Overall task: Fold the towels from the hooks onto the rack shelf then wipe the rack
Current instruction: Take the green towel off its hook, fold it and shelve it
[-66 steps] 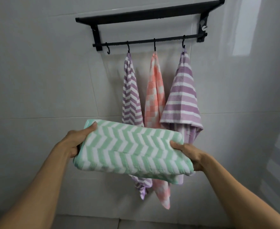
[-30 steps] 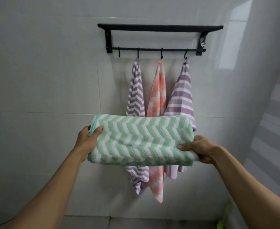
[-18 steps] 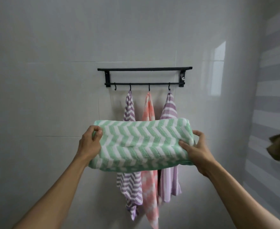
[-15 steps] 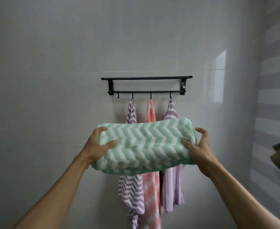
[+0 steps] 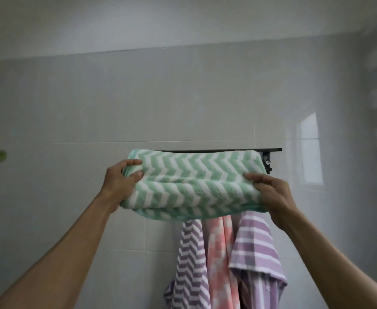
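Hooks and rack [image 5: 270, 149] behind green towel [image 5: 194, 186].

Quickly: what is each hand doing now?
Left hand: grips the folded green chevron towel at its left end.
Right hand: grips its right end.

Both hands grip the folded green-and-white chevron towel [image 5: 194, 186] by its ends, left hand [image 5: 121, 181] and right hand [image 5: 272, 192], raised in front of the black wall rack shelf [image 5: 270, 149], hiding most of it; purple chevron towel [image 5: 190, 264], pink checked towel [image 5: 222, 259], purple striped towel [image 5: 256, 253] hang below.
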